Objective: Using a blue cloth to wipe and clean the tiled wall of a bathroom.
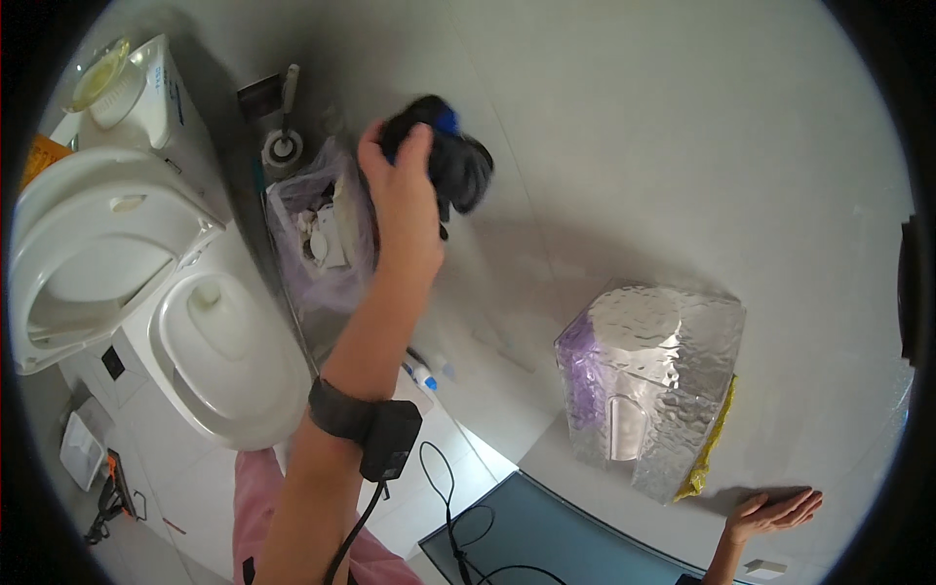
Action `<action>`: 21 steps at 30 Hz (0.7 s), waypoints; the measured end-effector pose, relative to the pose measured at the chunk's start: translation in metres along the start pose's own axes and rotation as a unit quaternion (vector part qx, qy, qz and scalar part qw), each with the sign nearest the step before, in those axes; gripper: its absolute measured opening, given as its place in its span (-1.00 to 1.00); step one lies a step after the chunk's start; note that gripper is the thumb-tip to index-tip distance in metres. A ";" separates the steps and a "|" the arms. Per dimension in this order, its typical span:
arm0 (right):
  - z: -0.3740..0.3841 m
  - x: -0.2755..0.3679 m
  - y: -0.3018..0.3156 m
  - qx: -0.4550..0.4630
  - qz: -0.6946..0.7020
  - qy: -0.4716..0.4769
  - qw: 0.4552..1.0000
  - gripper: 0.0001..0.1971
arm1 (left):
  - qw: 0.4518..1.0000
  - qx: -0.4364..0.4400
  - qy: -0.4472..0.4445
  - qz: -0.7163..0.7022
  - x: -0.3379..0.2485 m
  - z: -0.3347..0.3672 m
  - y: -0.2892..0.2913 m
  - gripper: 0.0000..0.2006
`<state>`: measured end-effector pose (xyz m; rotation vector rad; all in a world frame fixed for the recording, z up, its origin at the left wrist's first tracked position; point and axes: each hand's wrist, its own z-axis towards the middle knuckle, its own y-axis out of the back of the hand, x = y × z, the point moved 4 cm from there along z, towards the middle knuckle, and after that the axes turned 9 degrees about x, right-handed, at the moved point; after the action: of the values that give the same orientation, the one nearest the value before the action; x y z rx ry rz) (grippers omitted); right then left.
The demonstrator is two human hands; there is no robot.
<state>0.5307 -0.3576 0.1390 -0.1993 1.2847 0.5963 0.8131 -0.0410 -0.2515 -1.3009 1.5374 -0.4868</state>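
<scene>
In my left hand (408,195) is a dark, soft-looking bundle (456,168) with a blue patch. Motion blurs it, so its exact kind is unclear. My fingers are closed round its near side, above and beside a bin (322,229) lined with a pale purple bag and holding white waste. A black strap with a small black device (392,441) circles my left forearm, and a cable runs down from it. At the lower right, my right hand (775,514) has its fingers stretched out and nothing in it, close to the pale wall.
A white toilet (229,361) with raised lid stands left, a glass bowl (100,78) on its tank. A toilet brush (285,146) is behind the bin. A clear box (702,331) with a purple packet sits on the right. A blue-grey panel (556,536) and loose cables lie at the bottom.
</scene>
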 end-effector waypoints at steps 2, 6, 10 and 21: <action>0.000 0.001 -0.001 0.001 -0.002 0.003 1.000 -0.32 | 0.996 0.042 -0.064 -0.042 -0.015 0.011 -0.019 -0.49; 0.004 0.010 0.000 -0.005 0.014 0.018 1.000 -0.34 | 0.842 0.215 -0.362 0.336 -0.062 0.028 -0.093 -0.31; 0.009 0.010 0.003 -0.008 0.005 0.028 1.000 -0.37 | 0.765 0.250 -0.470 0.362 -0.012 -0.017 -0.080 -0.62; 0.001 0.004 -0.003 -0.003 0.003 0.010 1.000 -0.32 | 0.531 0.492 -0.376 0.578 0.072 -0.108 0.016 -0.62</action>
<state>0.5337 -0.3582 0.1348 -0.2073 1.3041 0.6036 0.7193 -0.1315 -0.2522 0.5337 0.7470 0.1576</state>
